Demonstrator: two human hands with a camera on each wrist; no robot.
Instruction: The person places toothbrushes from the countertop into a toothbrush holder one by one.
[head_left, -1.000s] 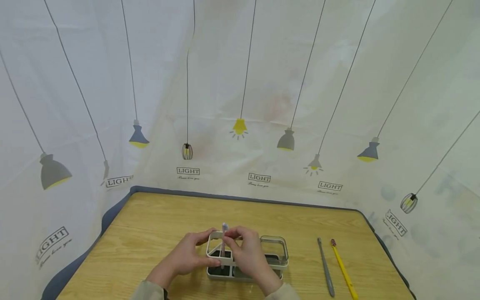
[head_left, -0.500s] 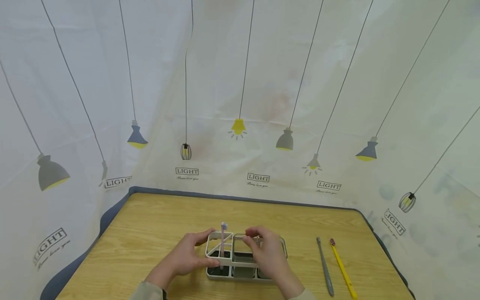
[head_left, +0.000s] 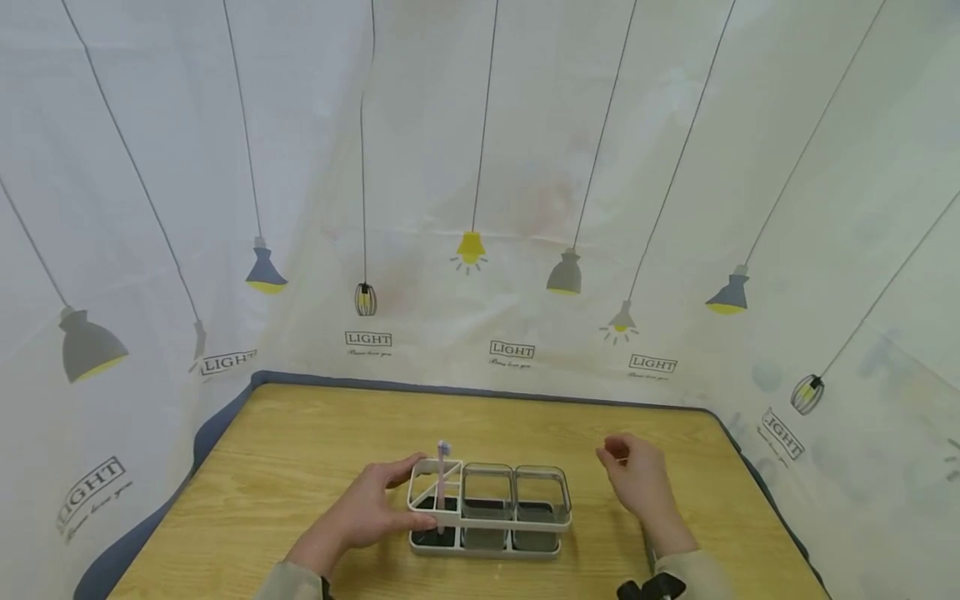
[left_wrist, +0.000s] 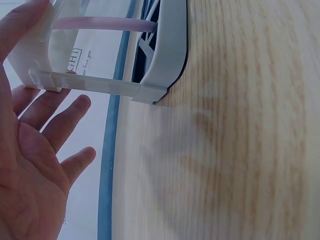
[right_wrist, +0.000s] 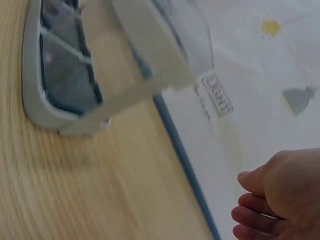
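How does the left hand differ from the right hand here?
The left hand grips the white holder; the right hand holds nothing, off to the holder's right. The left hand's fingers spread; the right hand's curl loosely together. Both hands emerge from beige sleeves.

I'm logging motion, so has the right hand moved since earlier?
Yes, in the head view the right hand has moved rightward against the wooden table, off the white rack.

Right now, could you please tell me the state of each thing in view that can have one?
holder: upright on the table
toothbrush: standing nearly upright in the holder, head up
cups: both uncovered, side by side in the holder
left hand: gripping the holder's left end
right hand: apart from the holder, fingers loosely curled, nothing seen in them
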